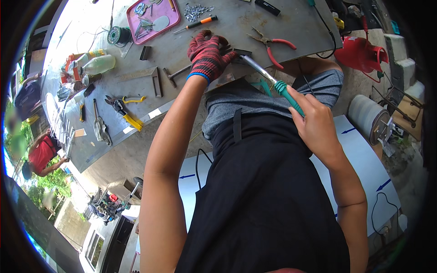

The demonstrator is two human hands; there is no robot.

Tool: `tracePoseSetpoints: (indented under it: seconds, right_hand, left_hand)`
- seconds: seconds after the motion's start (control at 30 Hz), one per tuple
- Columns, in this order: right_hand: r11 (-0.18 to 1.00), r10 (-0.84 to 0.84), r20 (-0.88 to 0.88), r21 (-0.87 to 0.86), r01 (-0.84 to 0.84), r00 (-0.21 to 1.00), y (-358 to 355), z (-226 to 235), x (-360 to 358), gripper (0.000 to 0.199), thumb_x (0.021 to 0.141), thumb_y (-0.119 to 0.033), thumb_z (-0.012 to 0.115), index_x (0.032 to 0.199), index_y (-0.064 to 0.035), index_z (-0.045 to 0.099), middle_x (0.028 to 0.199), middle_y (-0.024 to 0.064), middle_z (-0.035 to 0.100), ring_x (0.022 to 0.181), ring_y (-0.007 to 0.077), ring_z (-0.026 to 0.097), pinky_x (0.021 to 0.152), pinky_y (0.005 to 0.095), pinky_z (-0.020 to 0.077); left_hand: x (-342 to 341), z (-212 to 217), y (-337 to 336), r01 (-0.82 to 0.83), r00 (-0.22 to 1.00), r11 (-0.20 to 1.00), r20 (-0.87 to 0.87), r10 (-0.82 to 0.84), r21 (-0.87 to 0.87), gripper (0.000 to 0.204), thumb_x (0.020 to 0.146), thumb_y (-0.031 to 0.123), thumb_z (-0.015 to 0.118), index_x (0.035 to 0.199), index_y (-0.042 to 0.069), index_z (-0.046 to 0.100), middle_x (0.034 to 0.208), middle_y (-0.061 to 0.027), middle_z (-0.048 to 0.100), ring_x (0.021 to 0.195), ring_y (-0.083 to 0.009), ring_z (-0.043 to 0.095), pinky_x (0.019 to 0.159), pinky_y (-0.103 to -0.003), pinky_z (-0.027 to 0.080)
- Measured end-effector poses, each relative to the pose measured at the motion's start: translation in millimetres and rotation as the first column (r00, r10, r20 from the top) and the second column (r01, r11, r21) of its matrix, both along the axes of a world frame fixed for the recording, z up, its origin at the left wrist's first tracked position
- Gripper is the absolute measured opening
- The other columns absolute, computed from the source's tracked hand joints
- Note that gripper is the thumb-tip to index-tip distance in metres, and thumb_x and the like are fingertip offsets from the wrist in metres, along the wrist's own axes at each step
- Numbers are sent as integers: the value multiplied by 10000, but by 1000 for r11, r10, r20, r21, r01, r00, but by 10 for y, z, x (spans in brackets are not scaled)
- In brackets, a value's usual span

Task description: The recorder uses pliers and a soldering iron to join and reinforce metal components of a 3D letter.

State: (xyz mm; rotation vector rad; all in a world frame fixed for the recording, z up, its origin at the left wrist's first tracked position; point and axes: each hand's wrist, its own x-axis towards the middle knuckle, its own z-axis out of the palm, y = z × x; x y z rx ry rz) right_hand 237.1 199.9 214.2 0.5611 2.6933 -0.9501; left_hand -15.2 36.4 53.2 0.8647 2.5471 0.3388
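A red-and-black striped knit glove covers my left hand [210, 55] at the table edge. Its fingers are curled, with the thumb side against a small dark rectangular piece [243, 52]; part of its grip is hidden. My bare right hand [312, 113] is wrapped around the green handle of what looks like a soldering iron [259, 68]. The tool's metal barrel slants up and left, its end at the dark piece. Just left of the glove lies a small hammer [176, 75]. Red-handled pliers [269, 44] rest to the right of the piece.
On the metal table [150, 41] are a pink tray [159, 23] of hardware, an orange-handled screwdriver [200, 23], a wire spool [118, 35], yellow-handled snips [123, 109] and a plastic bottle [99, 64]. A person in red [43, 154] is at the far left. A red container [359, 53] stands right.
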Motion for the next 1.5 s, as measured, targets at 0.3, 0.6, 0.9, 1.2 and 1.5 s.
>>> tracePoseSetpoints:
  seconds: [0.3,0.6,0.9,1.2,1.5]
  right_hand:
    - [997,-77,-39,-28,76,996,88,318,-66,519,928,12,732,1436,-60,648,970,181,681,816,383,697,766,439,554]
    - [942,-283,-268,105,320,921,619,270,-279,407,1002,-65,715,1399,-6,645,1188,200,746,1055,299,750,927,394,564]
    - [906,-245,-510,181,381,825,1103,-371,-543,343,1036,-204,704,1323,-24,649,1127,189,742,1017,380,735,887,429,568]
    - [867,-196,-697,206,454,690,1475,-1043,-1339,354,1017,-208,702,1309,-19,635,1138,170,645,1025,389,673,869,453,551]
    - [802,-338,-646,182,568,684,1646,-1638,-2167,369,994,-200,706,1294,-4,618,1193,194,632,1092,407,666,923,483,560]
  left_hand:
    - [9,24,-14,-19,1000,999,12,19,33,555,807,535,853,1248,216,744,1555,-212,501,1468,-427,407,1209,-549,318]
    - [19,-52,3,-6,999,999,34,4,42,576,801,526,862,1259,201,737,1570,-229,493,1481,-417,398,1219,-549,300]
    - [-24,-23,52,33,999,999,-24,-33,21,547,791,511,869,1225,206,741,1545,-238,494,1447,-431,431,1200,-534,328]
    - [21,45,3,-33,998,999,50,31,29,513,777,445,886,1210,217,732,1564,-231,471,1448,-439,420,1196,-548,328]
    - [13,24,21,-28,998,999,55,26,22,550,784,479,881,1240,216,722,1588,-208,466,1473,-432,397,1210,-555,313]
